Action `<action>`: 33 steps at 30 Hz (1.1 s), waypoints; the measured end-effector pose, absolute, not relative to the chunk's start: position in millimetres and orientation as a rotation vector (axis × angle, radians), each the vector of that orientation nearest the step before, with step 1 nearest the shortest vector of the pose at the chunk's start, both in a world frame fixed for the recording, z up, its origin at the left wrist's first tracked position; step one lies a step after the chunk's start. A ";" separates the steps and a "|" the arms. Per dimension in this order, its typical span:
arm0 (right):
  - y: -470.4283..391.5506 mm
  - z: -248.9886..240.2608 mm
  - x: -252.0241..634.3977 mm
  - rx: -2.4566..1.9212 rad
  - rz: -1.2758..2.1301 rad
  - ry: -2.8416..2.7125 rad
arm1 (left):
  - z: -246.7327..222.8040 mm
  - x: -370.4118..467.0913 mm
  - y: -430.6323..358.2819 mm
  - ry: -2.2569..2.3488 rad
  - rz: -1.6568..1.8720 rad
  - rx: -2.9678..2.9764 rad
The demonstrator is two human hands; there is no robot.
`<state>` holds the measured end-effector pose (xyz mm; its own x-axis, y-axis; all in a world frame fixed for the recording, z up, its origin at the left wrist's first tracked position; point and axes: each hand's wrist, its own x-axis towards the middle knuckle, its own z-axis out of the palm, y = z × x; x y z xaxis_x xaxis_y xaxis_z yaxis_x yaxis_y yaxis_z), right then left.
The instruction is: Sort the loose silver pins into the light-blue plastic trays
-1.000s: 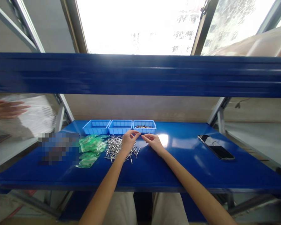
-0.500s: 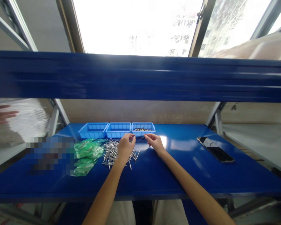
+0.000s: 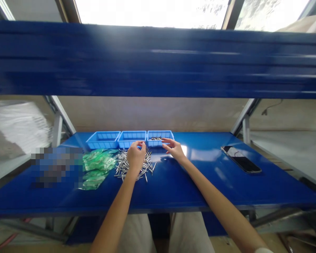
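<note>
My left hand (image 3: 136,157) is over a loose pile of thin silver metal pins (image 3: 123,164), thumb and fingertips drawn together. What lies between those fingertips is too small to make out. My right hand (image 3: 174,149) is just in front of the right-hand blue bin (image 3: 160,143), fingers apart and nothing visible in them. Inside that bin lie many small, thin metal pieces (image 3: 156,138), some dark. The middle blue bin (image 3: 131,143) and left blue bin (image 3: 103,143) stand beside it in a row, with no contents visible.
Green plastic bags (image 3: 98,163) lie left of the pile on the blue table (image 3: 173,189). A phone (image 3: 241,160) rests at the right. Across the front, above my hands, runs a blue shelf beam (image 3: 158,63). A blurred-out patch covers the table's left part.
My right hand has opened, and the thin dark piece in its fingertips no longer shows. My left hand has shifted slightly left. The camera has tilted down; the other person's hand has left view.
</note>
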<state>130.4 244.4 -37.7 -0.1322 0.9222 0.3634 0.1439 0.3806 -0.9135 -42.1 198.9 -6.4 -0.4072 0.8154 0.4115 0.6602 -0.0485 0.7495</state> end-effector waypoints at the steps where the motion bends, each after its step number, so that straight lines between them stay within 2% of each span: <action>1: 241.1 -39.2 128.2 -0.988 0.842 -1.638 | -5.9 -43.0 199.6 2.012 1.502 1.563; 7: 222.2 -47.3 110.5 -0.743 0.540 -2.169 | -10.2 -48.2 208.7 1.677 1.680 1.287; 12: 221.6 -49.6 109.0 -0.902 0.417 -2.393 | -14.5 -48.3 212.3 1.654 1.661 1.288; 28: 230.8 -48.3 123.2 -1.417 0.182 -2.048 | -14.2 -47.5 209.7 1.717 1.563 1.422; 33: 232.9 -50.6 125.9 -1.479 0.201 -1.989 | -15.0 -45.7 209.7 1.695 1.474 1.545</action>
<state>125.9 232.9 -50.6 -0.1588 0.9021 0.4013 0.8036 0.3542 -0.4783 -45.7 209.7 -15.0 -0.3001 0.8927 0.3361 0.4567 -0.1749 0.8723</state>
